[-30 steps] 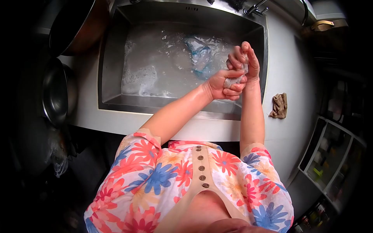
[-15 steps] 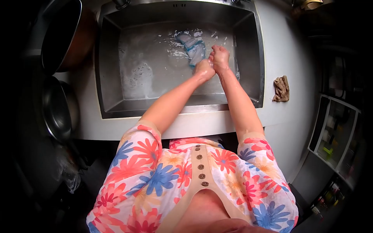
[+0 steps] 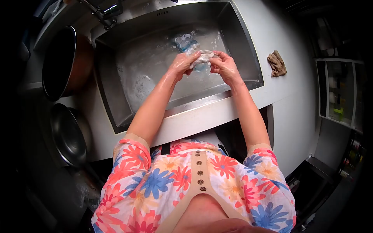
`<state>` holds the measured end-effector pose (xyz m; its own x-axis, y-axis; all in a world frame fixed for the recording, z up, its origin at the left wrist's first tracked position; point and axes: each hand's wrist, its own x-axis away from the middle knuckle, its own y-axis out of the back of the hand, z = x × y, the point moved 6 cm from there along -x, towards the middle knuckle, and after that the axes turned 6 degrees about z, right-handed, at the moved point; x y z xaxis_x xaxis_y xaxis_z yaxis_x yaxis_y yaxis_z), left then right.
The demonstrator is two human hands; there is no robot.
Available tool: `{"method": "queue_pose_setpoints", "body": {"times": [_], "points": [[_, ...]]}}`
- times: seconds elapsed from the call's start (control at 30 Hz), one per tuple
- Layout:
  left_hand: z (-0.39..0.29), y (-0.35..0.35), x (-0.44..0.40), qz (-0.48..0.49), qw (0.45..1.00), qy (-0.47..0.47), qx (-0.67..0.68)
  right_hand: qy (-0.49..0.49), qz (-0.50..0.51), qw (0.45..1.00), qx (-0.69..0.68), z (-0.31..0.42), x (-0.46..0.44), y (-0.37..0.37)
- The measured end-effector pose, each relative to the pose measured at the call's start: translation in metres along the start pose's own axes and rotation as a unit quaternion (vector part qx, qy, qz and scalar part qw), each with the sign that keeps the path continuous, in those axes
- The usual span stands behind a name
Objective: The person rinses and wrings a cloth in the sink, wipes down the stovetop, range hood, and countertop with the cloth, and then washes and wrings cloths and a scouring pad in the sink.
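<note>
A wet white cloth [image 3: 203, 57] is stretched between my two hands over the sink. My left hand [image 3: 182, 65] grips its left end, thumb on top. At the right end, my right hand [image 3: 226, 68] pinches the cloth between thumb and fingers. Just behind, blue-and-white fabric [image 3: 184, 42] lies in the shallow water; whether it joins the held cloth I cannot tell. Both hands are wet and above the water of the steel sink [image 3: 110, 91].
A large deep pot [image 3: 83, 64] and a dark pan [image 3: 70, 134] stand left of the sink. The faucet [image 3: 104, 16] rises at the back left. A crumpled brown rag [image 3: 276, 63] lies on the right counter [image 3: 289, 93].
My hands, close together low in the sink before, have come up and apart, with the white cloth now spread between them. The view has turned, bringing the faucet further into sight.
</note>
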<state>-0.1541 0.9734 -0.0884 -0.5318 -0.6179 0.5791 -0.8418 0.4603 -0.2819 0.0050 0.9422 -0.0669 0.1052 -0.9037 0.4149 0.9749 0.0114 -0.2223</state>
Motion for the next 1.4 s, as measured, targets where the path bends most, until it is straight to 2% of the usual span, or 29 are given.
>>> {"method": "queue_pose_setpoints", "body": {"times": [0.07, 0.17, 0.2, 0.3, 0.33, 0.37, 0.43, 0.47, 0.57, 0.63, 0.7, 0.8, 0.9, 1.03, 1.13, 1.23, 1.37, 1.4], "points": [[0.003, -0.002, -0.003, 0.014, 0.991, -0.033, 0.131, 0.011, -0.014, 1.000, 0.013, -0.001, 0.013, 0.007], [-0.021, -0.013, 0.009, 0.079, 0.979, -0.110, 0.152, 0.028, -0.057, 0.998, 0.023, 0.021, 0.043, 0.003], [-0.024, -0.016, 0.006, 0.086, 0.982, -0.147, 0.079, 0.033, -0.077, 0.996, 0.025, 0.029, 0.052, 0.001], [-0.052, -0.055, 0.028, 0.135, 0.967, -0.212, 0.045, 0.095, -0.094, 0.989, 0.056, 0.046, 0.067, 0.002], [-0.058, -0.066, 0.032, 0.171, 0.958, -0.201, 0.107, 0.084, -0.073, 0.990, 0.090, 0.045, 0.070, 0.002], [-0.067, -0.071, 0.035, 0.185, 0.938, -0.230, 0.184, 0.066, -0.041, 0.993, 0.090, 0.039, 0.073, 0.008], [-0.077, -0.073, 0.036, 0.184, 0.923, -0.221, 0.254, 0.087, -0.021, 0.995, 0.054, 0.041, 0.092, 0.019], [-0.077, -0.074, 0.037, 0.141, 0.945, -0.208, 0.211, 0.105, -0.017, 0.992, 0.071, 0.043, 0.106, 0.025], [-0.068, -0.123, 0.045, 0.182, 0.928, -0.202, 0.255, 0.132, 0.000, 0.982, 0.136, 0.045, 0.157, 0.041], [-0.057, -0.174, 0.057, 0.207, 0.935, -0.199, 0.209, 0.158, -0.072, 0.969, 0.179, 0.055, 0.199, 0.057], [-0.034, -0.234, 0.066, 0.254, 0.938, -0.172, 0.163, 0.213, -0.123, 0.959, 0.142, 0.055, 0.237, 0.080], [0.000, -0.325, 0.084, 0.283, 0.949, -0.123, 0.071, 0.211, -0.211, 0.934, 0.198, 0.045, 0.311, 0.120], [0.035, -0.404, 0.094, 0.324, 0.940, -0.092, 0.054, 0.223, -0.242, 0.935, 0.130, 0.004, 0.390, 0.185], [0.092, -0.522, 0.114, 0.402, 0.911, -0.023, 0.084, 0.274, -0.292, 0.907, -0.129, -0.030, 0.517, 0.245], [0.130, -0.584, 0.128, 0.431, 0.899, 0.036, 0.071, 0.254, -0.312, 0.908, -0.115, -0.045, 0.578, 0.258], [0.146, -0.627, 0.159, 0.512, 0.858, 0.019, -0.027, 0.292, -0.388, 0.874, -0.010, -0.061, 0.607, 0.260], [0.169, -0.648, 0.158, 0.541, 0.831, 0.024, -0.127, 0.271, -0.511, 0.800, -0.158, -0.102, 0.666, 0.272], [0.178, -0.649, 0.154, 0.539, 0.829, 0.034, -0.144, 0.235, -0.548, 0.790, -0.143, -0.118, 0.681, 0.271]]}}
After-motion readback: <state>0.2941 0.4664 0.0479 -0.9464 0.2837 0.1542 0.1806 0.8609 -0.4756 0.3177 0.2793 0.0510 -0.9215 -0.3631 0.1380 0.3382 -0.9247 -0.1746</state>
